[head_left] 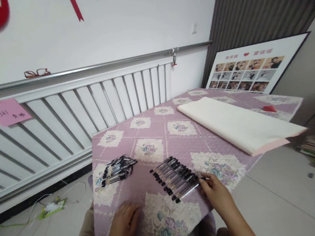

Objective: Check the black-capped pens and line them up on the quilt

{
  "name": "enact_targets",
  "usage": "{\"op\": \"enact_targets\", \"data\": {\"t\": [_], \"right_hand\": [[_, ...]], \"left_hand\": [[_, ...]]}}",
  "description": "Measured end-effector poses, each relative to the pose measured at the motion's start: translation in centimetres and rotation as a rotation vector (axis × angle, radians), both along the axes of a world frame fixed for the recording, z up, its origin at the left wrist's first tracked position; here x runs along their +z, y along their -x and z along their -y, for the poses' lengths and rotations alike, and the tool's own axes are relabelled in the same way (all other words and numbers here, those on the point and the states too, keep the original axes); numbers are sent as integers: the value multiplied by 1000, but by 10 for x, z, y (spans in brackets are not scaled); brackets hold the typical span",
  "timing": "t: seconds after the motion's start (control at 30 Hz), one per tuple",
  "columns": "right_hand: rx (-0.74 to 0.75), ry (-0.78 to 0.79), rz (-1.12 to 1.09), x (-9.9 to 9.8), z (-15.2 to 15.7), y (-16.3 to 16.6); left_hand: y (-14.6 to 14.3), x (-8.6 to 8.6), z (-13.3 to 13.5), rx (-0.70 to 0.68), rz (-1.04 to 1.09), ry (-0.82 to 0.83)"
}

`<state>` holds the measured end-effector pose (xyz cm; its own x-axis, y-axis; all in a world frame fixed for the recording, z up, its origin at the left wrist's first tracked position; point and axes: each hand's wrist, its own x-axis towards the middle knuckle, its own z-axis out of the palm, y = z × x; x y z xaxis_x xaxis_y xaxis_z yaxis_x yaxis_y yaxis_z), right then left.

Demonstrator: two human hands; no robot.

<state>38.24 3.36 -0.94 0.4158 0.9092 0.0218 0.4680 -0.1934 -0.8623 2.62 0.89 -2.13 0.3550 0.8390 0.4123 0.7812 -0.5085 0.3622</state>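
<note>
My right hand [215, 190] pinches the end of the nearest black-capped pen [190, 191], at the front of a slanted row of pens [173, 173]. Several clear-barrelled pens with black caps lie side by side in that row, roughly parallel. To its left, a looser pile of similar pens [119, 169] lies near the table's left edge, some crossing others. My left hand [125, 221] rests palm down on the cloth below the pile, holding nothing, its fingers relaxed and partly hidden from view.
A purple floral cloth covers the table [158, 132]. A large folded cream sheet [230, 126] lies across its right side, near a small red paper piece [269, 108]. Behind stand a white radiator [122, 95] and a photo board [244, 70]. A power strip [53, 208] sits on the floor.
</note>
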Motion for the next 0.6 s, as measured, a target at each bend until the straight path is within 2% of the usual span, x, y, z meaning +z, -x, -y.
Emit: {"op": "enact_targets", "data": {"t": [0.3,0.6], "right_hand": [[0,89,213,4,-3,4],[16,127,302,8,-7,9]], "left_hand": [[0,1,0,1,-21,-16],[1,2,0,0,-50,30]]}}
